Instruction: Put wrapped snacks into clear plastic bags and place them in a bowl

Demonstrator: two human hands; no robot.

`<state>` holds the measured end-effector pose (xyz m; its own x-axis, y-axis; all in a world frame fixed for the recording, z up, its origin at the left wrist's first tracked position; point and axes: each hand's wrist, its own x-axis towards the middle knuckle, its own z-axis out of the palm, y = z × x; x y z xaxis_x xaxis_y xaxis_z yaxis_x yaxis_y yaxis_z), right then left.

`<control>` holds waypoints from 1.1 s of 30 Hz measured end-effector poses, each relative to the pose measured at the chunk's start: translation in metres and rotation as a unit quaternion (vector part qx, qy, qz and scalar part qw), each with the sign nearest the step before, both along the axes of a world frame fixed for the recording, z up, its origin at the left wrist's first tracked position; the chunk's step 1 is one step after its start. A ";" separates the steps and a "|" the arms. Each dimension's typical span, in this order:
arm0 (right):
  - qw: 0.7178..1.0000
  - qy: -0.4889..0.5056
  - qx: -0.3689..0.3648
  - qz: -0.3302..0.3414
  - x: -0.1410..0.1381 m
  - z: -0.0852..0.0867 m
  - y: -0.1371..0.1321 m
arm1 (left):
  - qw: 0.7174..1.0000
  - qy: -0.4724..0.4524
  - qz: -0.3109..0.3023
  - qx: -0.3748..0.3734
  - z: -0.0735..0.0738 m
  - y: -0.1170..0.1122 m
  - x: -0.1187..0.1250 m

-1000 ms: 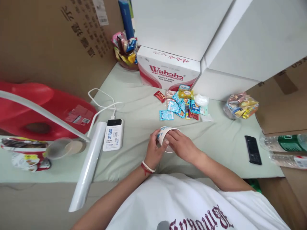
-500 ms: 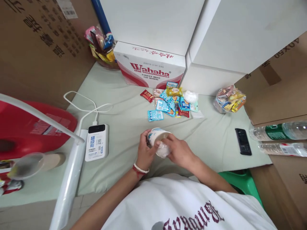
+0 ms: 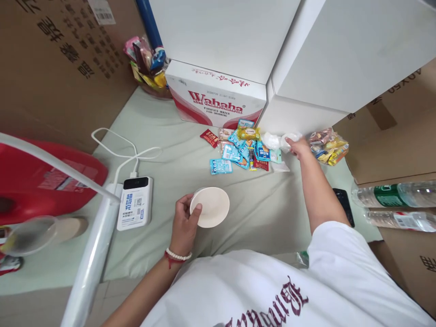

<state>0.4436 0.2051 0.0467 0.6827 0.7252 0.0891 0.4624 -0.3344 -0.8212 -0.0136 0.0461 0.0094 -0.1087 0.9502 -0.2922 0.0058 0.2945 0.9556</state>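
Here's the paper cup (image 3: 211, 207), just below the centre of the frame, its round mouth turned up to the camera and leaning a touch toward the lower right. Its long axis runs almost along the line of sight, so the depth looks squashed; a sliver of outer wall peeks out at upper left, and the base is hidden. The left hand (image 3: 185, 223) grips it from the left, thumb over the rim, fingers behind.

Over to the right hand (image 3: 300, 148), stretched to the right of centre, fingertips on a crumpled white bundle (image 3: 290, 139); whether they're closed round it, I can't tell. A second white wad (image 3: 271, 141) sits just beside, bordering the heap of snack packets (image 3: 238, 152), and the Wahaha carton (image 3: 218, 96) stands right behind that heap.

What's in the way? That right arm crosses in front of the phone (image 3: 345, 208) and partly covers the snack tub (image 3: 329, 146). Bottles (image 3: 391, 195) lie at far right; left of the cup, the power bank (image 3: 135, 204) rests on the cloth-covered worktop (image 3: 163, 181) beside a shiny roll (image 3: 90, 259).
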 end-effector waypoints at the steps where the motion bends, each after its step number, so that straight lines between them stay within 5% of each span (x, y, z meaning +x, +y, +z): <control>1: 0.998 -0.046 -0.034 -0.019 -0.005 0.003 0.002 | 1.000 0.006 0.008 -0.002 0.000 -0.003 -0.003; 4: 0.965 -0.231 -0.115 -0.057 -0.026 0.012 -0.001 | 1.000 0.014 0.017 -0.014 0.000 -0.008 -0.008; 6: 0.943 -0.305 -0.134 -0.013 -0.044 0.011 -0.003 | 1.000 0.015 0.008 -0.013 0.001 -0.009 -0.009; 9: 0.926 -0.316 -0.183 0.098 -0.066 -0.003 0.002 | 1.000 0.016 -0.011 -0.004 0.005 -0.006 -0.008; 12: 0.922 -0.286 -0.225 0.136 -0.071 -0.016 0.007 | 0.999 0.017 -0.027 0.001 0.007 -0.004 -0.008; 20: 0.937 -0.336 -0.097 0.027 -0.014 -0.002 -0.011 | 0.999 0.035 -0.020 -0.020 0.002 -0.011 -0.017; 28: 0.917 -0.333 -0.170 0.137 -0.001 -0.015 -0.014 | 0.998 0.015 -0.055 -0.013 0.005 -0.009 -0.005; 33: 0.920 -0.362 -0.096 0.116 -0.017 0.000 -0.069 | 0.999 0.015 -0.043 -0.025 0.007 -0.014 -0.009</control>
<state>0.4267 0.1361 0.0464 0.3193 0.8935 0.3157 0.9423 -0.2641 -0.2056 -0.0224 0.0322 0.0161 -0.0374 0.9406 -0.3374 0.0619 0.3392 0.9387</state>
